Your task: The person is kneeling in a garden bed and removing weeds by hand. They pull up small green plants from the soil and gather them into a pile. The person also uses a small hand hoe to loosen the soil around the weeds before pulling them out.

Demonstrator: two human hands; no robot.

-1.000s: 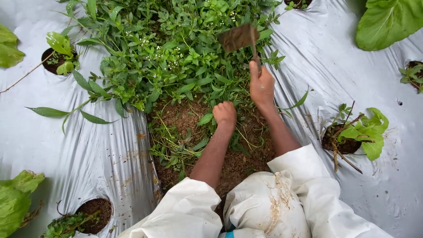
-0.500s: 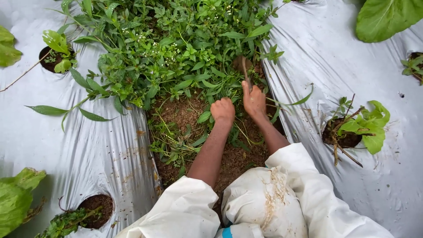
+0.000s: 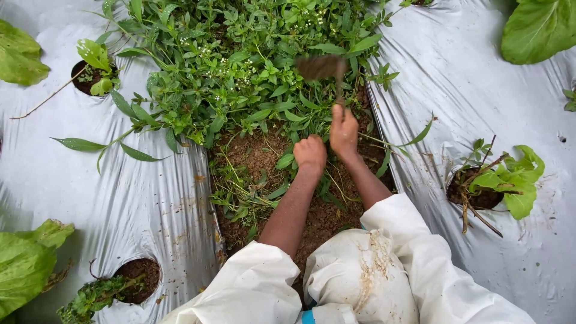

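— My right hand (image 3: 344, 129) is clenched on the hoe (image 3: 322, 68), raised and blurred above the weeds (image 3: 240, 78); the left (image 3: 310, 154) fists stems.

— I'd strike low at the roots, clear of that fist.

Outdoor plot, daylight, soft and even, no hard shadows. Silver plastic mulch sheeting (image 3: 108, 198) covered the ground on both sides, wrinkled, with dull reflections. Between the sheets ran a strip of bare brown soil (image 3: 324, 219), its far end overgrown by a dense weed patch (image 3: 240, 66) with tiny white flowers. Round planting holes (image 3: 138, 279) cut in the sheeting held small seedlings (image 3: 510, 177). Broad green leaves (image 3: 537, 27) intruded at the corners.
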